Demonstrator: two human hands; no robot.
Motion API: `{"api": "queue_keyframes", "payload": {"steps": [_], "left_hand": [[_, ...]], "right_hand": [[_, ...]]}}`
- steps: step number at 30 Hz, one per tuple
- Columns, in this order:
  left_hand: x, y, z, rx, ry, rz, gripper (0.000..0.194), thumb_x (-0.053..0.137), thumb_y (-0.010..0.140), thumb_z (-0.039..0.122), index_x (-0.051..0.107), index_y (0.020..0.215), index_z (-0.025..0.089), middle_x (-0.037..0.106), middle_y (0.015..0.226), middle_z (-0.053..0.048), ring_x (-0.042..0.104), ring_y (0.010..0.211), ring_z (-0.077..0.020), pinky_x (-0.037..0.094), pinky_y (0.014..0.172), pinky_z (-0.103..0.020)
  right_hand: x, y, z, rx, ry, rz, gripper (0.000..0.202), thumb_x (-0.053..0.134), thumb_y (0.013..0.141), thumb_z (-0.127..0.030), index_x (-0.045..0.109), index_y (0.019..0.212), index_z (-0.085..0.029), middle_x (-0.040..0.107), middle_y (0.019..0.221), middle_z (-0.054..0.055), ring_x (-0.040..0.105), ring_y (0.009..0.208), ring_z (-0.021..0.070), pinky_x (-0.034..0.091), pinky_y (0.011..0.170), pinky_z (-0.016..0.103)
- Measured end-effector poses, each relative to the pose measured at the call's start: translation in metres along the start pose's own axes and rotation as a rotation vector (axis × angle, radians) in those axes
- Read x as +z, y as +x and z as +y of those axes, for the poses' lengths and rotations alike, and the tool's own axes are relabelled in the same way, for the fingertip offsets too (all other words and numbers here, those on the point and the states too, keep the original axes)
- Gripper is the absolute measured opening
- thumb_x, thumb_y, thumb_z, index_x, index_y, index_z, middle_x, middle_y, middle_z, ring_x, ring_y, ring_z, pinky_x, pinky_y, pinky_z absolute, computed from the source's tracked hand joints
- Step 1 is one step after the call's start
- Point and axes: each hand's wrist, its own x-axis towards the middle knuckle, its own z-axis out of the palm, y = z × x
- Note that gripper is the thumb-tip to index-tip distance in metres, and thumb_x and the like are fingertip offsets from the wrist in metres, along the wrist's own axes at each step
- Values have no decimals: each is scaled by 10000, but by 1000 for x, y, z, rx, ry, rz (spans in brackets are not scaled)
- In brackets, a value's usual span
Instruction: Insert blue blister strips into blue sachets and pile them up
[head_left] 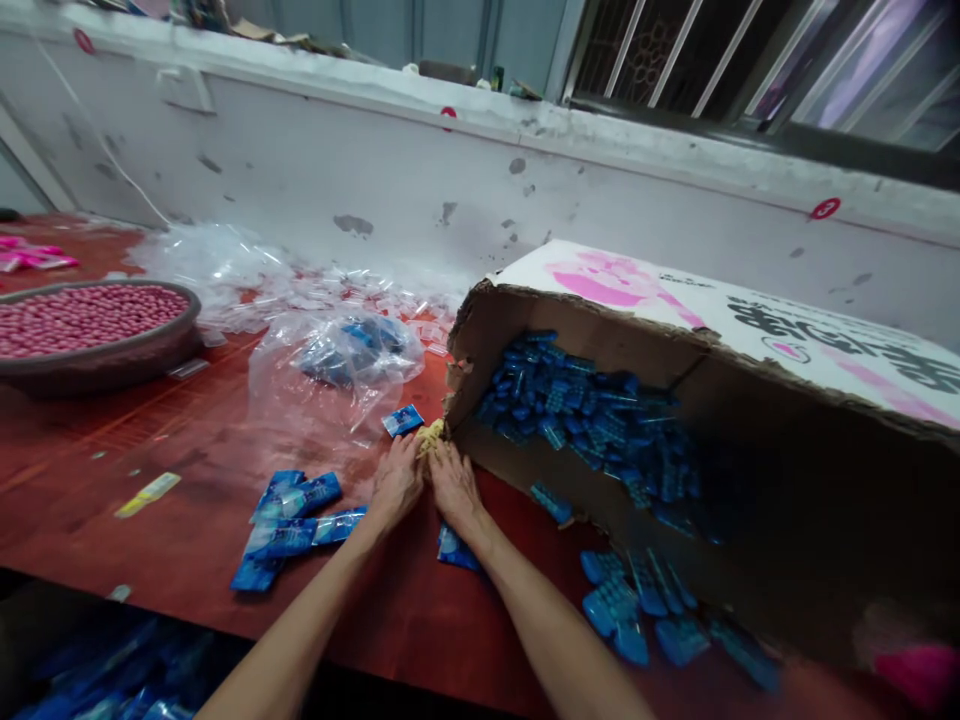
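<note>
A red table (187, 520) bears the whole arrangement. On its right side a cardboard box (705, 312) lies with its open side toward the person. Clear plastic wrapping (217, 265) spreads along the wall at the back. Inside the box is a heap of blue wrapped pieces (570, 390), some of which lie spilled at its opening. At the far left stands a round basin (112, 365) filled with small pink pieces; between basin and box rests a clear bag (281, 375) with blue contents. Several blue packets (283, 535) overlap nearer the person. The left hand (399, 478) and right hand (454, 482) converge beside the box's left corner, fingers extended forward; whether either grips cannot be told. At their fingertips, just beside that corner, lies a crumpled yellow item (430, 434). A single blue packet (403, 420) lies just left of it.
</note>
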Motion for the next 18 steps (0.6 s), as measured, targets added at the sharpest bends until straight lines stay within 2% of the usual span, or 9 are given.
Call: {"api": "queue_keyframes", "payload": {"steps": [2,5,8,11,13,16,18], "left_hand": [[2,-3,4,0,-8,-9,326,397,799,203,557,1078,152,576,1160,-150,464,1135,-277,391,896,-467],[-2,-30,10,-5,-55,26,317,396,816,235,542,1085,149,565,1165,-136,451,1145,-250,363,942,-450],[-9,-69,16,-13,-164,101,284,397,824,232,552,1052,164,589,1102,-115,476,1118,-234,377,940,-442],[-11,-105,21,-65,-240,97,252,423,811,237,581,993,162,608,1061,-117,498,1091,-240,403,920,-430],[-13,-122,25,-116,-286,78,250,445,798,253,596,973,158,610,1060,-125,517,1065,-246,407,913,-431],[-21,-138,36,-207,-389,56,241,474,777,284,619,936,174,618,1032,-113,544,1013,-248,410,896,-426],[-27,-145,47,-300,-530,-10,227,496,760,316,631,890,187,639,943,-89,579,923,-233,442,838,-392]], "right_hand": [[-4,-5,2,-1,7,9,399,358,855,-94,467,1229,-180,398,1354,110,330,1237,254,305,961,459],[-21,-32,10,2,28,36,362,424,863,-187,477,1220,-205,390,1358,81,300,1248,228,290,983,392],[-33,-77,20,65,94,80,299,522,825,-257,566,1120,-230,535,1198,66,454,1085,208,364,900,327],[-29,-119,25,218,67,82,263,577,791,-245,609,1051,-255,598,1076,59,508,945,229,398,790,347],[-20,-134,24,259,50,113,221,572,798,-223,628,1007,-266,613,1033,48,511,907,221,391,748,335],[-10,-138,22,274,39,181,160,553,817,-206,654,920,-274,628,969,29,510,876,198,366,729,318],[-7,-135,21,269,34,213,151,558,814,-194,658,896,-271,634,943,24,510,865,190,354,730,315]]}}
